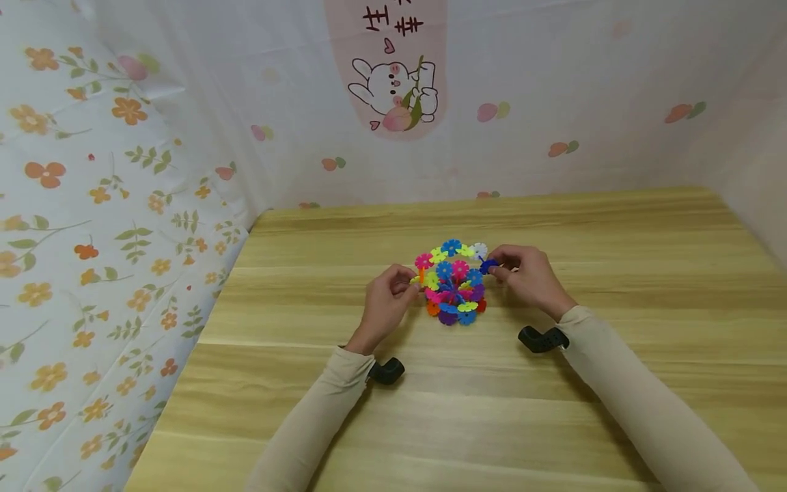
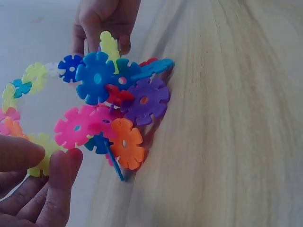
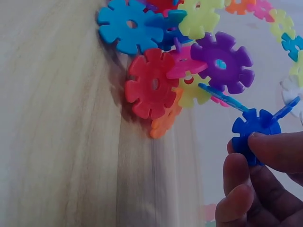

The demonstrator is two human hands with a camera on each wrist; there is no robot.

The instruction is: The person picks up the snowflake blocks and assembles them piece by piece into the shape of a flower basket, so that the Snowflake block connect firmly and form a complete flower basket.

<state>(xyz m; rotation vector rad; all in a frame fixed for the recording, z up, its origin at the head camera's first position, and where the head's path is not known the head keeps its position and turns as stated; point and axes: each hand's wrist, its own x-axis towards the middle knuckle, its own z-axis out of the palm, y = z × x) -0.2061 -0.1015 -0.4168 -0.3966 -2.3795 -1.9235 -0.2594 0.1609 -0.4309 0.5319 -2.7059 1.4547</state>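
Observation:
A cluster of interlocking plastic snowflake discs (image 1: 451, 295) in many colours stands on the table, with an arch of linked discs (image 1: 451, 247) rising over its far side. At the arch's left end my left hand (image 1: 387, 297) pinches a yellow disc (image 2: 41, 153) between thumb and fingers. On the other side my right hand (image 1: 530, 277) pinches a dark blue disc (image 3: 255, 135), which joins other blue discs. Purple (image 3: 222, 63) and red discs (image 3: 151, 84) sit low in the cluster in the right wrist view. Fingers partly cover both pinched discs.
The wood-grain table (image 1: 461, 424) spreads around the cluster. Behind it hangs a white cloth (image 1: 522, 82) with a rabbit print, and a flowered cloth (image 1: 123, 239) runs along the left. Dark wrist bands (image 1: 541, 339) are on both wrists.

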